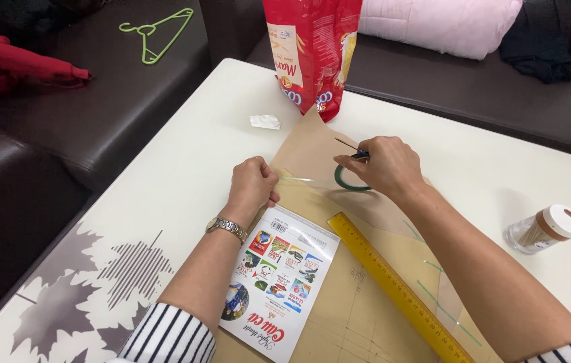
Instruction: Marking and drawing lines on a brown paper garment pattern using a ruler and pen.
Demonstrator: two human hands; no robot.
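My right hand (385, 166) grips a roll of green tape (347, 183) together with a small dark pair of scissors (351, 148), over a sheet of brown paper (312, 151). A clear strip of tape (302, 179) stretches from the roll toward my left hand (253, 186). That hand, with a wristwatch (225, 227) on its wrist, is closed and presses the strip's end down on the brown paper.
A printed booklet (275, 282) and a yellow ruler (396, 286) lie on the brown paper. A red snack bag (310, 50) stands at the table's far edge. Also here: a paper scrap (265, 122), a toppled small bottle (545, 230), a green hanger (157, 32) on the sofa.
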